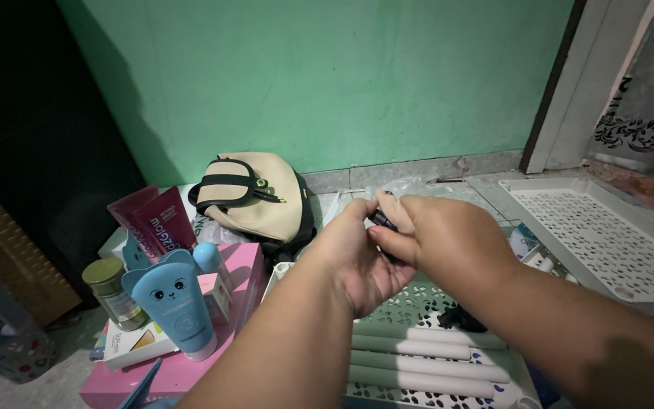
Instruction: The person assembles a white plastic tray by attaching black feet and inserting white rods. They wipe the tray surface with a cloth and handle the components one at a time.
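Green painted wall fills the far side of the scene, with a grey floor strip below it and a white door frame at the far right. Leaning at the right is a pale perforated plastic shelf tray; a second one of the same kind lies near, under the forearms, with three pale tubes resting across it. Against the wall sits a beige backpack with black straps. To the left, a pink box carries a blue tube with an animal face, two maroon tubes and a jar with a gold lid. Both hands meet in the middle of the view, above the near tray. The left hand is turned palm-up and cupped, fingers curled toward the right. The right hand comes in from the right, knuckles up, thumb and forefinger pinched narrowly on a small dark piece, which sits between the two hands at their fingertips; what it is cannot be told. As I judge it, so small a part is best worked close over the tray, the left hand steadying beneath while the right keeps a firm, short pinch.
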